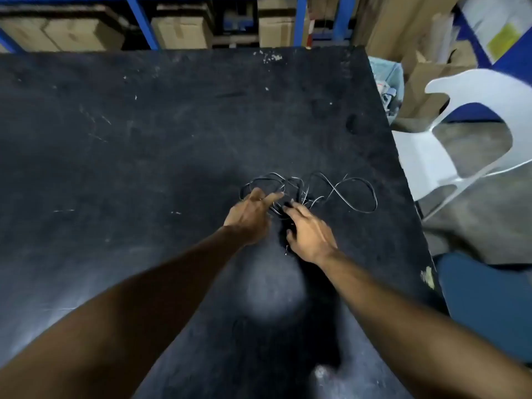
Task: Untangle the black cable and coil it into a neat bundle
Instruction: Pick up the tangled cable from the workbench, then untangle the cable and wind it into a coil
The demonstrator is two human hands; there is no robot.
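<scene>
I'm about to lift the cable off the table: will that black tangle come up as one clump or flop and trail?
Probably floppy: the black cable is thin and lies in loose, limp loops on the table. Likely light too, given how fine the strands look. The knotted middle by the left hand and right hand may lift as a clump, outer loops trailing.

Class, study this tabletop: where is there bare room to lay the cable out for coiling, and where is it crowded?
Free: the wide stretch of black table left of the left hand, and the far strip toward the shelving. Crowded: the black cable tangle at both hands, right hand included, close to the edge by the white chair.
</scene>
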